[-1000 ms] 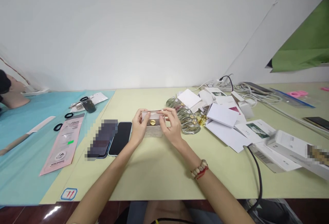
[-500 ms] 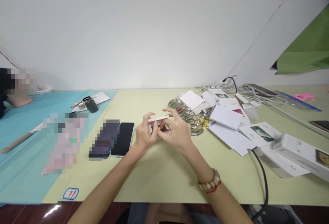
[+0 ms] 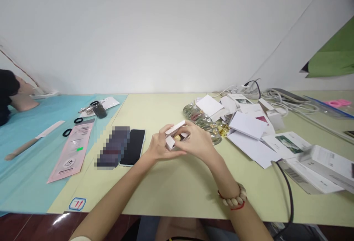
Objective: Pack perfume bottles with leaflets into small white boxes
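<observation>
Between my two hands is a small white box [image 3: 175, 127], its open end turned up toward me and its flaps sticking out. A round gold cap or knob [image 3: 177, 138] shows inside it; the rest of that item is hidden. My left hand [image 3: 159, 146] is wrapped round the box's left side and underside. On the other side, my right hand [image 3: 197, 140] closes on the box's right edge, its thumb at the opening. Just beyond my right hand, several clear glass bottles [image 3: 203, 123] lie in a row, with gold caps [image 3: 223, 128] beside them.
To the right, flattened white cartons [image 3: 246, 126] and paper lie in a heap, with cables [image 3: 276, 101] behind. Left of my hands is a black-screened phone [image 3: 133, 147]. Farther left, a blue cloth [image 3: 33, 182] carries a pink packet [image 3: 71, 152], a comb [image 3: 35, 139] and a jar [image 3: 98, 109].
The box has tilted and its opening shows more clearly, with the gold part in view. My right hand has shifted slightly right, and my left hand's grip has moved lower round the box.
</observation>
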The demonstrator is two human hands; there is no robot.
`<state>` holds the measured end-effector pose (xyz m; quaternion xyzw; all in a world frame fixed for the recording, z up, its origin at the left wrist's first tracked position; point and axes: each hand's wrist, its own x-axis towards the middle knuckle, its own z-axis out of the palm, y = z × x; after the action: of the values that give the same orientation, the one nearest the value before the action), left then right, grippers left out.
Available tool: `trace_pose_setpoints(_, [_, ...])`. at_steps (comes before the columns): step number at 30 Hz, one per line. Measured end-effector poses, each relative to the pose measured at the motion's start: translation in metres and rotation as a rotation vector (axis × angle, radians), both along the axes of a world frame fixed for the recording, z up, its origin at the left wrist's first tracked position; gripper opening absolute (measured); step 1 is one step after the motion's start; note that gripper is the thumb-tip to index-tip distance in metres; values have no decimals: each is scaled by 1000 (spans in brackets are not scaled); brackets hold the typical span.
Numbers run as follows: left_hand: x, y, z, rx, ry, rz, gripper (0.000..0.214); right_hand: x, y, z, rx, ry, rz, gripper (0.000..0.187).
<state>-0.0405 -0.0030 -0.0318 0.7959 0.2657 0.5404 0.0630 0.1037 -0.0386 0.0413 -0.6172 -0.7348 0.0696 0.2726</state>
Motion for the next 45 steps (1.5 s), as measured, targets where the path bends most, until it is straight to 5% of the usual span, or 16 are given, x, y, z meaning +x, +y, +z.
trace_pose_setpoints(6, [4, -5, 9, -407, 73, 179, 78, -2, 14, -15, 138, 79, -76, 31])
trace_pose_setpoints(9, [3, -5, 15, -479, 152, 200, 71, -2, 17, -21, 231, 89, -122, 31])
trace_pose_setpoints(23, [-12, 9, 14, -40, 322, 342, 62, -6, 20, -35, 505, -10, -121, 19])
trace_pose_setpoints(45, [-11, 8, 15, -35, 348, 353, 62, -5, 21, -41, 522, -17, -135, 27])
